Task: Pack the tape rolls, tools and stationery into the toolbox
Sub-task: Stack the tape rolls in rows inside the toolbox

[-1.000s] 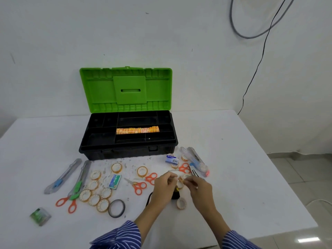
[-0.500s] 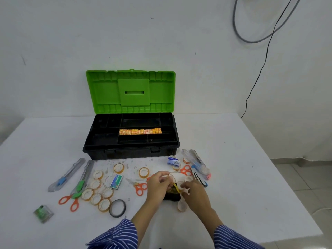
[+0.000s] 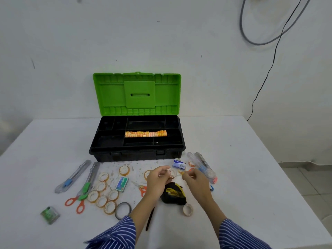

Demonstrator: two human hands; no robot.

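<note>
Left hand and right hand are both pinching a small tape roll above the tape measure; toolbox sitting open behind.

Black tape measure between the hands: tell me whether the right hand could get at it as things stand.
Probably yes, once freed. The tape measure lies uncovered just beside the right hand, nothing between them, but that hand and the left hand are busy pinching a small tape roll.
</note>
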